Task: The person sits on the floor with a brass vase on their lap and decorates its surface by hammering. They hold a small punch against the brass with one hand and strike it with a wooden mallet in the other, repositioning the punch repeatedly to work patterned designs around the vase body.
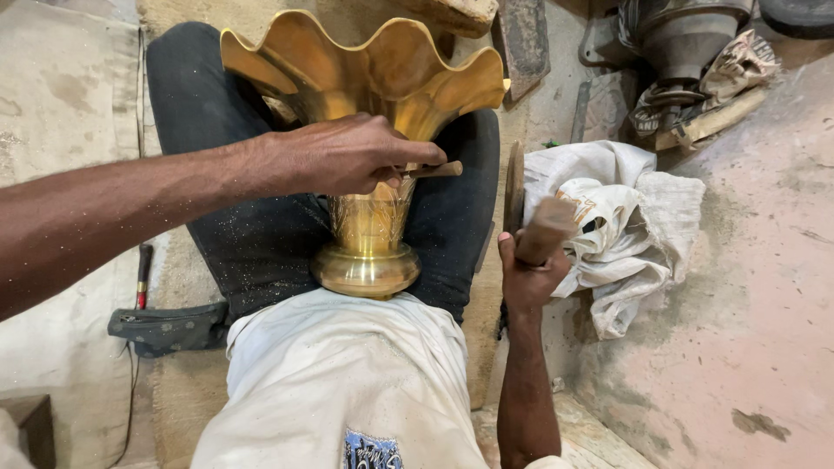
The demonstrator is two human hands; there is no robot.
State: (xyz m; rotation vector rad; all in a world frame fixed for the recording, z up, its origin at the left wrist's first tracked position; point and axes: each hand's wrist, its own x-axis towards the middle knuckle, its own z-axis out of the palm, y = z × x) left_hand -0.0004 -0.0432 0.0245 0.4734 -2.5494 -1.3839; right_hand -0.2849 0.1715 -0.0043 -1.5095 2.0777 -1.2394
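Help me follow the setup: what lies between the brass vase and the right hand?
In the head view, a dark-trousered leg lies between the brass vase and the right hand.

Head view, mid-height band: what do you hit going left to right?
Red-handled tool on the floor → left hand pinching a small chisel-like tool against the fluted brass vase → right hand gripping a wooden mallet → crumpled white cloth.

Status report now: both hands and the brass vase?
Left hand presses small tool on brass vase. Right hand grips wooden mallet. Nothing between.
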